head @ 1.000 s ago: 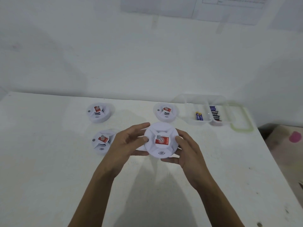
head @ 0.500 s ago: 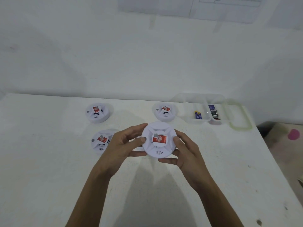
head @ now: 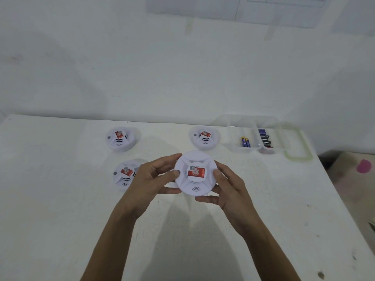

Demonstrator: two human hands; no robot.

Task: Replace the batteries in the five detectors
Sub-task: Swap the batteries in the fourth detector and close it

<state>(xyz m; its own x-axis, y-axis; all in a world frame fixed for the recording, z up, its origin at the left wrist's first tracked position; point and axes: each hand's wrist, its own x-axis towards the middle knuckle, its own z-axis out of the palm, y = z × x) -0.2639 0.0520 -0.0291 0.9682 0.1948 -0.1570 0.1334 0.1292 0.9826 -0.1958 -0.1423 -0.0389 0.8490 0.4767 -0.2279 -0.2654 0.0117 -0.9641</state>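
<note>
Above table (head: 60, 220), left hand (head: 150, 179), right hand (head: 227, 187) grip 1 detector (head: 195, 173)

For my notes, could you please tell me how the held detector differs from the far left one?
The held detector is gripped by the left hand and right hand; the far left detector lies untouched on the table. The held detector's red label sits nearly level; the far left detector's is tilted. Both are round and white.

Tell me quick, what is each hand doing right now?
Left hand: holding the round white plastic detector by its left edge.
Right hand: holding the same detector by its right edge.
</note>
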